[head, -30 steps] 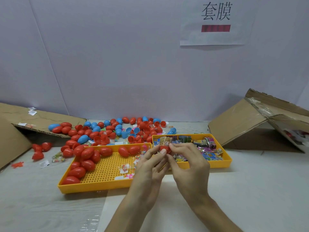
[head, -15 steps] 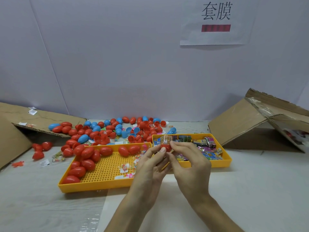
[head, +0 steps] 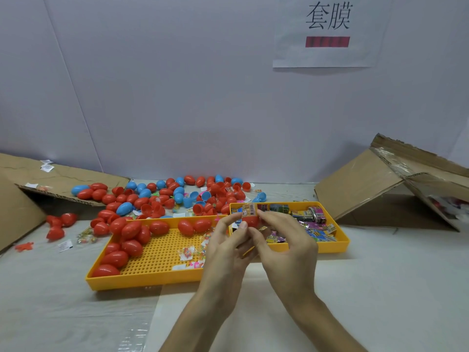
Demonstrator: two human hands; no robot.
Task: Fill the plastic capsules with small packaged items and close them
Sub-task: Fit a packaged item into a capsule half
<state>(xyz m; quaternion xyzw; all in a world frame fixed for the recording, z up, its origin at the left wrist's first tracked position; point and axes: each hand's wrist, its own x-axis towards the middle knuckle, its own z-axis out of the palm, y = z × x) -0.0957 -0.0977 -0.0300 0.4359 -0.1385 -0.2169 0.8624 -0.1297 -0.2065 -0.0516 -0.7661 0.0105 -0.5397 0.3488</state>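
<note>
Fingers [head: 226, 223] of the left hand [head: 224, 252] and of the right hand [head: 288, 250] are curled in together, pinching one red capsule half [head: 250, 220] from either side. They hold it up in the air in front of the near-left corner of the right tray [head: 341, 246]. A small striped packet [head: 248, 209] stands out of the open mouth of this half, only partly inside. No matching cap shows in either hand; whether one is tucked in a palm cannot be told.

As for progress, this capsule looks to be at the filling step: the packet would need pressing down, then a cap snapped on. A row of closed red capsules [head: 132, 229] lies along the far and left sides of the left tray [head: 142, 284], likely the finished ones, with a few small clear bags on its mesh floor. The right tray holds many coloured packets [head: 317, 231] not yet used. Behind both trays, on the bench [head: 380, 288], a wide heap of red and blue capsules [head: 162, 196] and open halves waits, so most of the work seems left to do.
</note>
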